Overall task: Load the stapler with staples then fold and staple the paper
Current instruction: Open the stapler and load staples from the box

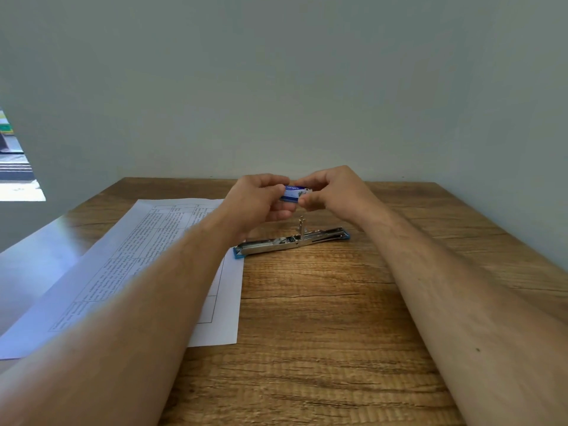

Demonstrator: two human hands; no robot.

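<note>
Two bare forearms enter from 7 and 5 o'clock and converge above the middle of the brown wood-grain table (307, 302). Left hand (261, 199) and right hand (330, 189), fingers curled, pinch opposite ends of the small blue-and-white cardboard staple box (295, 193) — a two-handed hold that probably serves to slide the box open; no staples are visible yet. Directly below, toward 6 o'clock from the box, the blue-based metal stapler (292, 241) lies swung fully open and flat on the table, its magazine channel facing up and a small metal part standing upright at the hinge — laid so, apparently, to receive a staple strip from above. At 9 o'clock the white printed sheet of paper (172, 241) lies flat and unfolded, its right edge just under the stapler's near blue end, evidently set aside until loading is done.
</note>
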